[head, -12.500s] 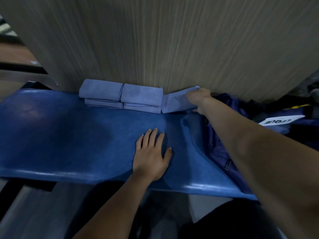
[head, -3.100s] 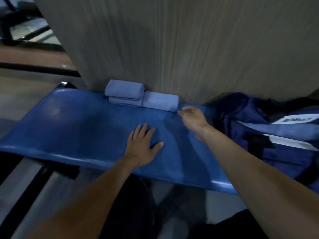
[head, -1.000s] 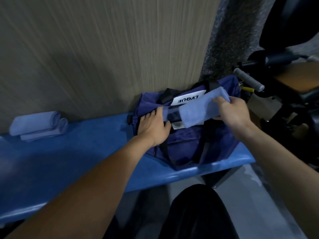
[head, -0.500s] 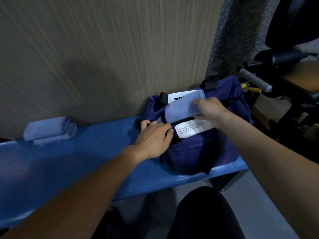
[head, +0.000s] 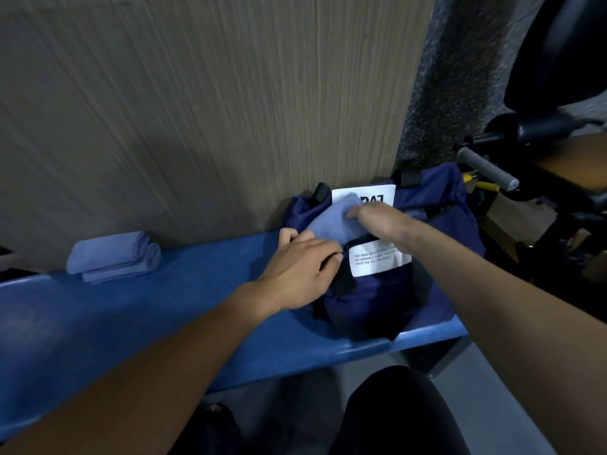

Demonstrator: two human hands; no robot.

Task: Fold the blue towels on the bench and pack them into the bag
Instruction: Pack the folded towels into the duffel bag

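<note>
Right hand (head: pixel 377 221) grips the soft, light folded towel (head: pixel 331 221) at its edge; left hand (head: pixel 302 274) seemingly holds the bag (head: pixel 371 303) open

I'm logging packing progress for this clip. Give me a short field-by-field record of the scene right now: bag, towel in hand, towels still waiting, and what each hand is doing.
bag: navy bag on the right end of the blue bench, against the wall, top open
towel in hand: folded blue towel at the bag's opening, partly in
right hand: right hand on the towel, pushing it into the bag
left hand: left hand grips the near edge of the bag's opening
towels waiting: folded towels stacked on the bench by the wall, left of the bag
</note>
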